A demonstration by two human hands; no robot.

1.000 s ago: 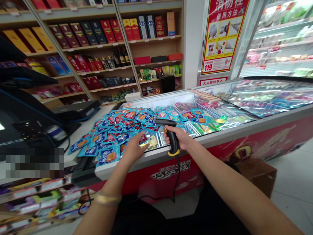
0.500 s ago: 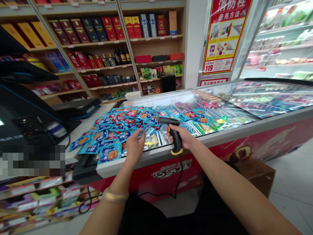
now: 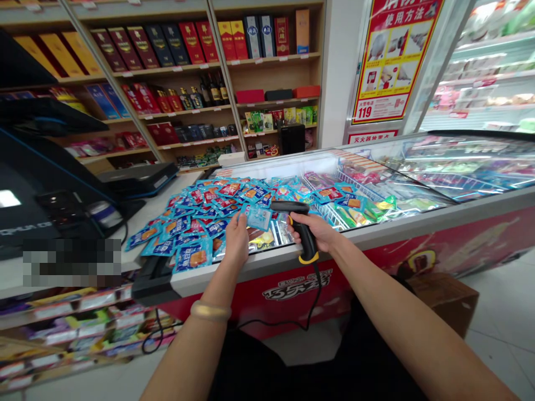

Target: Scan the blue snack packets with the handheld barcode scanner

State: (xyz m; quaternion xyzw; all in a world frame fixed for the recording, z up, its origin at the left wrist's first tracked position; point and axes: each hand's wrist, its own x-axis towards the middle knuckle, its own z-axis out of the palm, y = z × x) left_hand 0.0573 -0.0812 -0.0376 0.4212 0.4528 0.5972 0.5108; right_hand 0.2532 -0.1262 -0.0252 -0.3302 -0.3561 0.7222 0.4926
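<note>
My right hand point(image 3: 311, 231) is wrapped round the grip of a black and yellow barcode scanner point(image 3: 308, 243). The scanner's head points left, and its cable hangs from the bottom of the grip. Between the fingertips of my left hand point(image 3: 237, 236) is a light blue snack packet point(image 3: 256, 217), pinched by its left edge. The packet's pale printed side faces me, just left of the scanner's head. A wide heap of blue and red snack packets point(image 3: 209, 203) lies beyond and left of my left hand, on the glass top of a chest freezer point(image 3: 267, 259).
Wire baskets of frozen goods point(image 3: 334, 214) show through the freezer's glass. A dark checkout machine point(image 3: 45, 184) stands at left on a counter. Shelves of boxes and bottles point(image 3: 179, 69) rise behind. A cardboard box point(image 3: 447, 303) sits on the floor at right. The scanner cable point(image 3: 284, 322) loops below the freezer's edge.
My left hand, bare-fingered over the heap before, now holds a packet in front of the scanner. My right hand keeps its grip on the scanner. The view has shifted slightly.
</note>
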